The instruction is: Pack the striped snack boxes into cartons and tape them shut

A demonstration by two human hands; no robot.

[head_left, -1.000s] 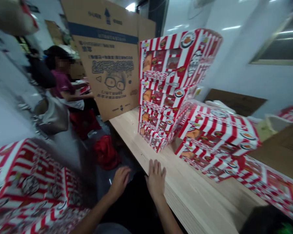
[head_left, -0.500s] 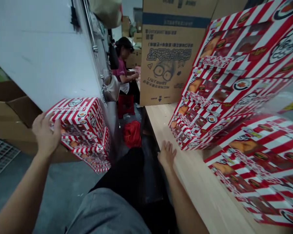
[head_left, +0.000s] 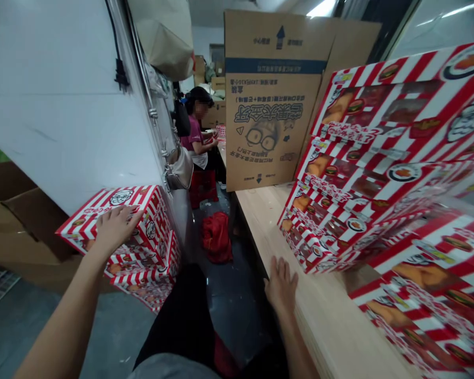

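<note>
Striped cartons (head_left: 144, 245) | left hand (head_left: 115, 229) splayed wide on top | right hand (head_left: 280, 287) splayed wide on wooden bench (head_left: 266, 216)

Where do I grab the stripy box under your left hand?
Hold the top striped box by its two opposite flat sides, coming from above, where the left hand is. Its bottom rests on another box, so fingers probably can't get underneath, but its straight sides look easy to squeeze.
</note>
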